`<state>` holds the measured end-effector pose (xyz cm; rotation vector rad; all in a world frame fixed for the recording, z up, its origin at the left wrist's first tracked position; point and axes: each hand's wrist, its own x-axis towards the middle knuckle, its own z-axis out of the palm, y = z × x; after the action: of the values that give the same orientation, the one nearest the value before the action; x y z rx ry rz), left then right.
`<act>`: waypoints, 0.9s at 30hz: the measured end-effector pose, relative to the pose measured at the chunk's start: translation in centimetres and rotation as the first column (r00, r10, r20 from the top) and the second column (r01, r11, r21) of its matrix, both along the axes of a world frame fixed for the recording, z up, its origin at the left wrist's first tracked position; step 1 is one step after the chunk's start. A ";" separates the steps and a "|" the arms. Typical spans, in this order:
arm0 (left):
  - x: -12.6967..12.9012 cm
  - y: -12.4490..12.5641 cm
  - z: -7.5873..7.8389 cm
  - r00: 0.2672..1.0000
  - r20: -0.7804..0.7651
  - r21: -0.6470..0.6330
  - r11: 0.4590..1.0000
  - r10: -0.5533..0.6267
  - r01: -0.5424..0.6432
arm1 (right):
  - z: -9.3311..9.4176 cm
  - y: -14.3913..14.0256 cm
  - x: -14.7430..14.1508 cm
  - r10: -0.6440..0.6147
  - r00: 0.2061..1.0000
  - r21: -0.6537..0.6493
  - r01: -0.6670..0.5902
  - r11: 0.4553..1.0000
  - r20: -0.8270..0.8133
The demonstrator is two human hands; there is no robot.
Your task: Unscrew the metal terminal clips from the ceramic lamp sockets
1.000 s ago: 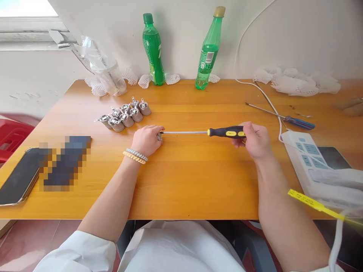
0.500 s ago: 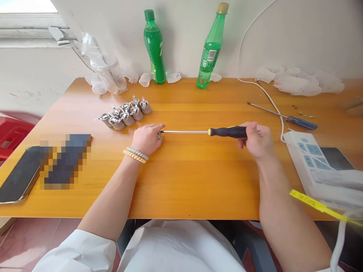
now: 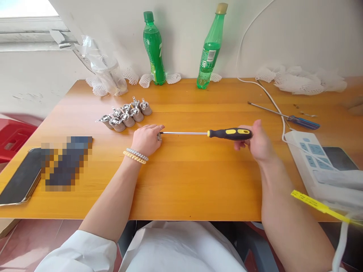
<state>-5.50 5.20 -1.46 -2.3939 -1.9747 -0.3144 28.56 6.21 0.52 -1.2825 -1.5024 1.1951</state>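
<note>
Left hand (image 3: 146, 139): fingers curled and pressed together over a small metal part (image 3: 159, 136), which we pin against the table (image 3: 187, 181); most of the part is hidden under the fingers. Two bracelets (image 3: 135, 155) sit on the wrist.

Right hand (image 3: 258, 143): fingertips pinch the rear end of the screwdriver (image 3: 206, 133), thumb below and one finger raised behind the handle. The black-and-yellow handle lies level above the table, and the thin steel shaft runs leftward, its tip meeting the metal part at the left hand's fingertips.

Just beyond the left hand: a row of similar grey metal parts (image 3: 124, 115), touching one another.

Far edge of the table, against the wall: two green bottles, one upright (image 3: 154, 51) and one leaning (image 3: 210, 49), a crumpled clear plastic bag (image 3: 103, 71), scraps of white foam netting (image 3: 297, 80).

Right side: a second screwdriver with a blue handle (image 3: 286, 116) lying flat, a white cable (image 3: 272, 100) leading to a white power strip (image 3: 307, 156), a yellow tag (image 3: 314, 206) nearer us.

Left side: a phone (image 3: 19, 177) lying screen up, beside a blurred-out patch we cannot make out.
</note>
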 end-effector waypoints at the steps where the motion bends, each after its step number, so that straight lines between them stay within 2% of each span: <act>1: 0.0 0.0 0.0 1.000 0.000 -0.001 1.000 -0.002 0.002 | 0.1 0.0 0.0 0.040 0.995 -0.028 -0.043 0.999 -0.094; 3: 0.0 0.0 0.0 1.000 0.001 -0.002 1.000 -0.004 0.004 | 0.3 -0.1 0.0 0.068 0.971 -0.067 -0.085 0.994 -0.230; 5: -0.1 0.0 -0.1 1.000 0.000 0.003 1.000 -0.003 0.003 | 0.4 -0.2 -0.1 0.042 0.972 -0.073 -0.060 0.996 -0.232; 9: 0.0 0.0 -0.1 1.000 -0.006 0.018 1.000 0.004 -0.004 | 0.0 -0.2 -0.1 -0.051 0.996 0.024 0.050 0.998 0.071; 11: 0.0 0.0 -0.1 1.000 -0.010 0.017 1.000 0.007 -0.006 | -0.2 0.0 0.0 -0.062 0.988 0.026 0.059 0.998 0.141; 16: -0.2 0.1 -0.2 1.000 -0.009 0.006 1.000 0.021 -0.021 | -0.1 0.1 0.1 0.069 0.982 -0.120 -0.091 0.989 -0.174; 18: -0.3 0.1 -0.3 1.000 -0.003 0.014 1.000 0.021 -0.021 | -0.1 0.1 0.0 0.066 0.985 -0.117 -0.085 0.989 -0.157; 23: -0.5 0.2 -0.4 1.000 0.014 0.037 0.999 0.014 -0.014 | -0.6 0.1 0.0 -0.023 0.994 -0.035 0.027 0.999 0.107; 25: -0.5 0.2 -0.4 1.000 0.019 0.032 0.999 0.009 -0.009 | -0.7 0.2 0.0 -0.023 0.997 -0.053 0.027 0.998 0.074; 27: -0.5 0.2 -0.5 1.000 0.026 0.024 1.000 0.014 -0.015 | -0.6 0.2 -0.2 0.016 0.998 -0.107 -0.023 0.994 -0.064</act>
<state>-5.97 5.37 -1.92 -2.3716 -1.9863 -0.3687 28.41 6.41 -0.04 -1.2911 -1.4249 1.3331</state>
